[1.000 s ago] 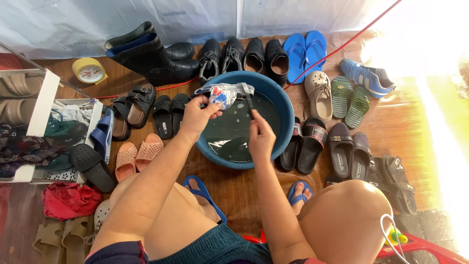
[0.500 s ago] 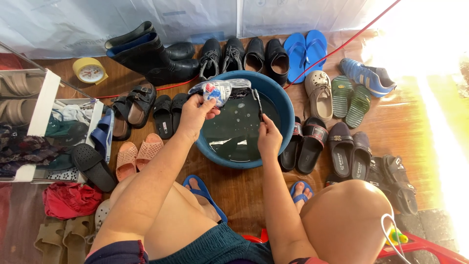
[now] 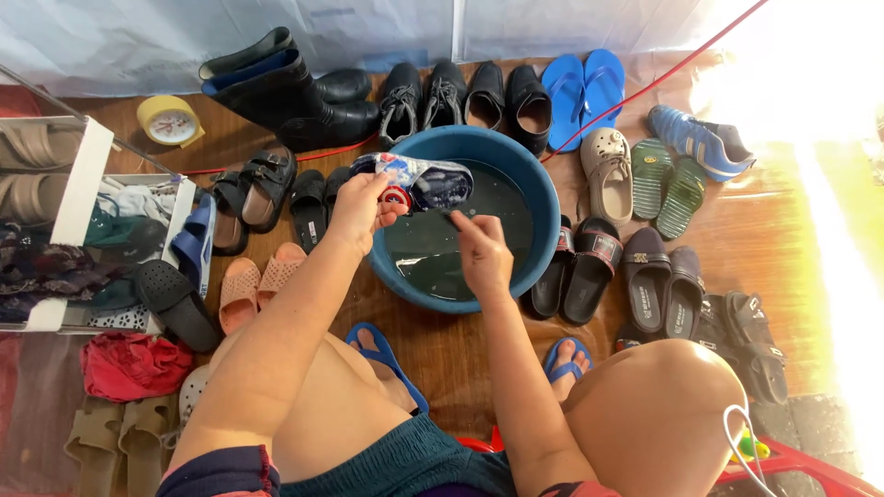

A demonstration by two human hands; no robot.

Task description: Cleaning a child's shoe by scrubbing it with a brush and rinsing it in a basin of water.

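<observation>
My left hand [image 3: 359, 213] grips a small blue, white and red sneaker [image 3: 419, 179] and holds it sideways over the left part of a round blue basin [image 3: 545, 198]. Dark water [image 3: 433, 267] fills the basin. My right hand [image 3: 481, 256] is closed around a thin dark brush [image 3: 452, 217] whose tip touches the underside of the sneaker; most of the brush is hidden in my fist. My bare knees and blue flip-flops are below the basin.
Footwear rings the basin on the wooden floor: black boots [image 3: 276, 97], black shoes [image 3: 460, 92], blue flip-flops [image 3: 575, 87], a beige clog [image 3: 605, 179], green sandals [image 3: 663, 189], black slides [image 3: 575, 267], orange slides [image 3: 258, 285]. A yellow clock [image 3: 168, 122] and a white shelf [image 3: 83, 184] stand left.
My right hand has brought the brush from above the water to the left, up against the sneaker. My left hand has turned the sneaker and lowered it slightly.
</observation>
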